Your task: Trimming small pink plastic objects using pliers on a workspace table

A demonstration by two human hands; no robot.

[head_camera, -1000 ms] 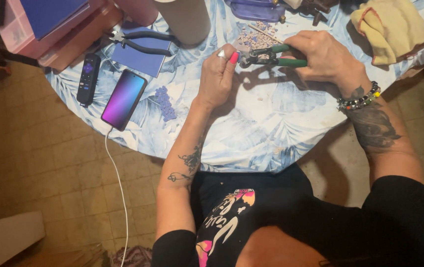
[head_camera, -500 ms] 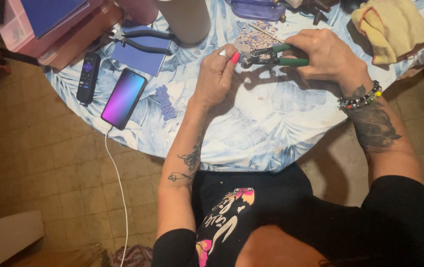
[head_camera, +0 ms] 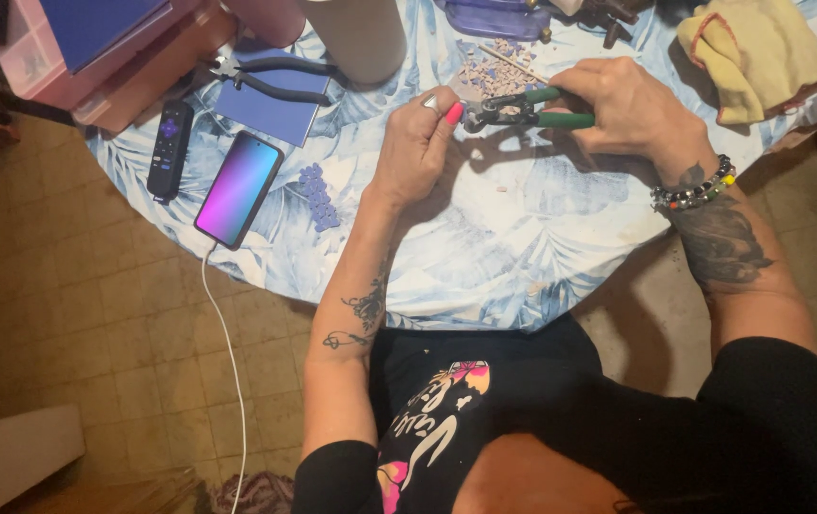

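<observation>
Green-handled nippers [head_camera: 523, 108] are held in the right hand [head_camera: 623, 109], the fingers wrapped tight around both handles, so that grip is clamped on the tool. The metal head of the nippers is pointed toward the left hand [head_camera: 418, 148], just above the middle of the bench [head_camera: 485, 257], which is covered in a blue leaf-print cloth. The left hand is pinched together at the fingertips right against the tool's head; something small seems to be held there, but what it is cannot be told. A beaded bracelet [head_camera: 694, 188] is worn on the right wrist.

Behind the nippers a scatter of small pale tile pieces [head_camera: 494, 76] is spread out. To the left a little heap of purple pieces [head_camera: 316, 195] is seen, and beside it a lit smartphone [head_camera: 238, 188] with a white cable [head_camera: 228, 352] hanging off the edge. A black remote [head_camera: 169, 149] is laid next to it, black pliers [head_camera: 270, 81] on a blue pad further back. A yellow cloth [head_camera: 761, 52] is bunched at the far right.
</observation>
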